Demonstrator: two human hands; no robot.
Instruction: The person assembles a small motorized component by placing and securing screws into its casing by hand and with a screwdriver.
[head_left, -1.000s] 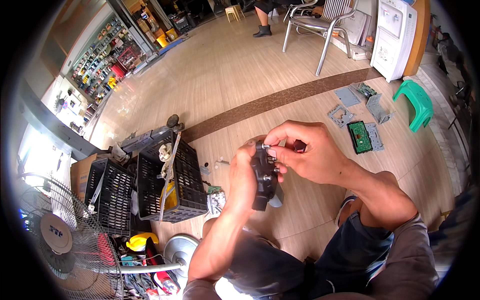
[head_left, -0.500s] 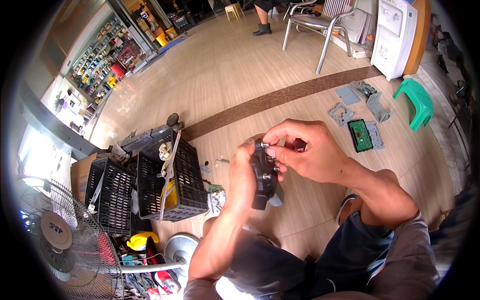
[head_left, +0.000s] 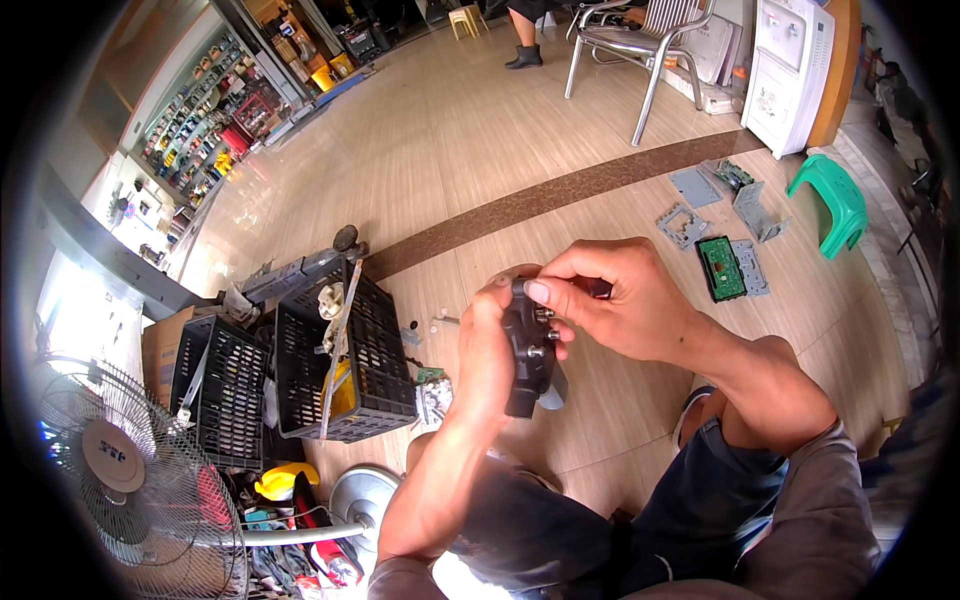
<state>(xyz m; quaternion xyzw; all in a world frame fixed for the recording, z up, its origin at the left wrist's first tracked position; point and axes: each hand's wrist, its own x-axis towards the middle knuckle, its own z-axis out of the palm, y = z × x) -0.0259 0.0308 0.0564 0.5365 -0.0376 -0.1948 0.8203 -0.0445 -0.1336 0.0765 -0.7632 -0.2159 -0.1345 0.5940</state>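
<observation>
Black part (head_left: 525,378) clasped in left hand (head_left: 486,345) above floor (head_left: 605,440), presumably for steadiness; studs (head_left: 536,351) face right hand (head_left: 625,310), likely for access. Right thumb (head_left: 560,297) and forefinger (head_left: 573,258) meet part's far end; whether pinching stud, cannot tell.

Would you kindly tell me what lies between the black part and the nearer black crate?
The head view shows the left hand, holding the black part, then floor with small loose pieces, before the black crate.

A green stool (head_left: 840,198) and a metal chair (head_left: 622,38) are standing near a white water dispenser (head_left: 785,80), while a fan (head_left: 113,456) is standing near black crates (head_left: 378,424)
</observation>
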